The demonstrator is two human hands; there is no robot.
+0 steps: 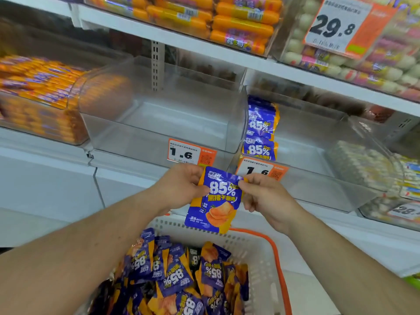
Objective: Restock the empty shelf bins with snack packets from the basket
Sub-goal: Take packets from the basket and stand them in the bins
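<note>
A blue and orange snack packet [214,201] marked 85% hangs upright between my two hands, above the basket. My left hand [181,187] pinches its upper left edge. My right hand [261,194] pinches its upper right corner. Below, a white basket [259,251] with an orange handle holds several packets of the same kind. Straight ahead on the shelf stands a clear bin [159,123] with nothing in it. To its right, a second clear bin [318,160] has two of the packets [260,130] standing at its left wall.
Orange price tags [191,154] reading 1.6 hang on the shelf edge under the bins. A bin of orange sausages [38,94] sits to the left, pale wrapped snacks [363,164] to the right. The upper shelf [204,45] carries more sausages and a 29.8 sign.
</note>
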